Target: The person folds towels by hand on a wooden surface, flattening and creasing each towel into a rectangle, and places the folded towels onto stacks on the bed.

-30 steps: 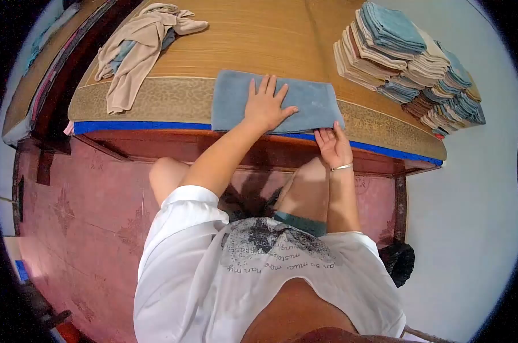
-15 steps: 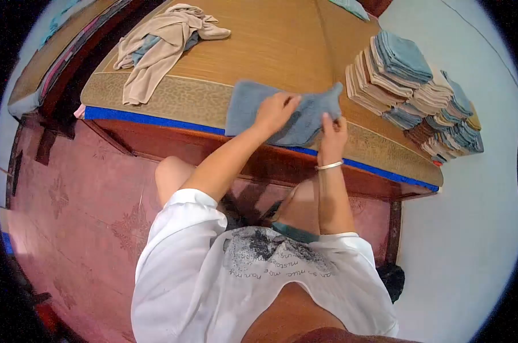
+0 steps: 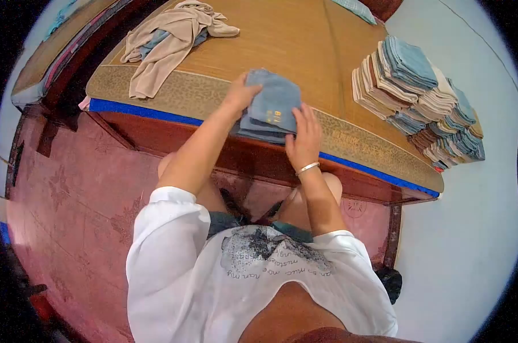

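Observation:
A blue towel (image 3: pixel 275 98), folded into a compact layered bundle with small yellow lettering near its lower right, lies at the front edge of the mat-covered bed. My left hand (image 3: pixel 240 96) grips its left side, the thumb on top. On the right side, my right hand (image 3: pixel 306 135), with a bracelet at the wrist, has its fingers against the towel's edge and its thumb near the lower corner. The lower layers show toward me, slightly fanned.
A loose heap of beige and blue cloths (image 3: pixel 176 43) lies at the back left. Tall stacks of folded towels (image 3: pixel 407 63) stand at the right by the wall (image 3: pixel 465 228). The bed's blue-trimmed edge (image 3: pixel 379 171) runs above my knees.
The blue towel went from a long flat strip to a smaller folded bundle. My left hand moved left to its side, and my right hand shifted left along with the towel's right end.

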Demonstrator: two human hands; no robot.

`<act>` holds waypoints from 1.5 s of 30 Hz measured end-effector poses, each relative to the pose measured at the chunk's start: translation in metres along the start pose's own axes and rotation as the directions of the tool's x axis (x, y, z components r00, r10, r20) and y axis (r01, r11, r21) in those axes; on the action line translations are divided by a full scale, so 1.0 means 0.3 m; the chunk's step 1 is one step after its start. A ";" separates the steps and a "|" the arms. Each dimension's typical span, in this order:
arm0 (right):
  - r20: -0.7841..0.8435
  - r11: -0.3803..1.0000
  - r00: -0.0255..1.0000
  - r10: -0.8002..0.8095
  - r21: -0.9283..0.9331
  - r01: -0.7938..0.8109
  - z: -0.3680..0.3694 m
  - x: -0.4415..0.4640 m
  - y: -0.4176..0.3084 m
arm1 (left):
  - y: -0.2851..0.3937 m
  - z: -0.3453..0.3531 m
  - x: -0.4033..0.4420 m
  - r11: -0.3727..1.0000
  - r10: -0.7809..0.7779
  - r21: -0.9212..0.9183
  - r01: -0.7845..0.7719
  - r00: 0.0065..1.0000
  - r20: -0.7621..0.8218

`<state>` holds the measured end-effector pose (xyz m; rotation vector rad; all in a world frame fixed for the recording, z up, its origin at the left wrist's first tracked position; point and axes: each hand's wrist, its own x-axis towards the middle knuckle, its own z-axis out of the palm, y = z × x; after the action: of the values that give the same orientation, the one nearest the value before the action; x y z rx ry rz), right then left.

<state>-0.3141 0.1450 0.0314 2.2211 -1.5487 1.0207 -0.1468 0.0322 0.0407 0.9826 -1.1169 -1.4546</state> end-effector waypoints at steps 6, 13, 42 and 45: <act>0.078 0.974 0.978 0.195 0.103 -0.203 0.054 -0.029 0.039 | -0.078 -0.064 0.045 0.806 0.303 0.561 -0.189 0.946 -0.116; 0.201 0.975 0.955 0.220 -0.077 -0.208 0.074 -0.033 0.033 | 0.033 -0.033 -0.024 0.586 0.322 0.800 -0.132 0.943 -0.080; 0.382 0.963 0.893 0.237 0.026 -0.267 0.204 0.045 0.163 | -0.098 -0.009 -0.018 0.135 0.403 0.981 -0.141 0.912 0.075; 0.154 0.892 0.884 0.442 0.025 -0.451 0.180 0.018 0.162 | -0.135 -0.065 -0.035 0.149 0.571 0.981 -0.127 0.821 0.020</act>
<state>-0.3350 0.0912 -0.0130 2.0571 -2.1951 1.0475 -0.1360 0.0421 -0.0031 1.5718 -1.8405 0.0830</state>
